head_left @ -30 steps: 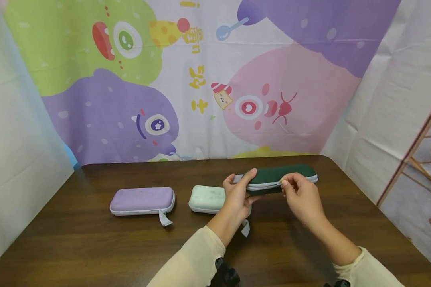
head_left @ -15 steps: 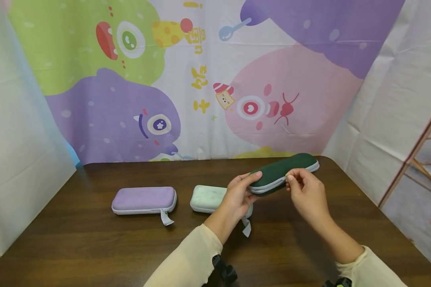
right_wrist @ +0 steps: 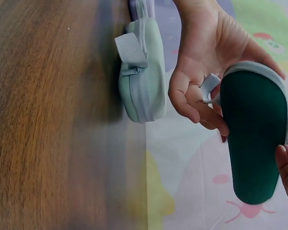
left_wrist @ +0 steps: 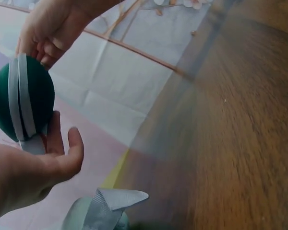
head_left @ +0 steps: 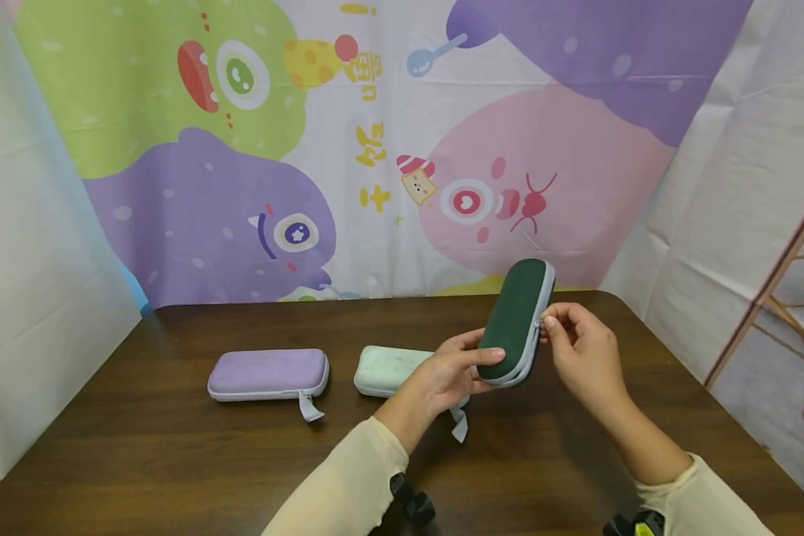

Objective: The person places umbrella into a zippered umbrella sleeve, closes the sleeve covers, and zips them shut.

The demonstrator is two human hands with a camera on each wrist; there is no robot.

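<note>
My left hand [head_left: 442,376] grips a dark green zippered case [head_left: 517,313] by its near end, thumb on top. The case is raised above the table, tilted with its far end up. My right hand [head_left: 586,361] pinches the zipper pull [head_left: 540,323] partway along the pale grey zipper on the right side. In the left wrist view, the zipper bands [left_wrist: 24,96] stand slightly apart at the near end. A grey ribbon tab [right_wrist: 210,85] shows by the left hand's fingers in the right wrist view. What is inside the case is hidden.
A mint green zippered case [head_left: 385,368] lies on the brown wooden table [head_left: 174,461], partly behind the left hand. Farther left lies a purple zippered case [head_left: 268,372]. Both have grey ribbon tabs. A cartoon-printed cloth [head_left: 375,246] hangs behind the table.
The green case has turned from lying nearly sideways to pointing up and away. The right hand has slid its pinch along the zipper and moved slightly right. The other cases stay put.
</note>
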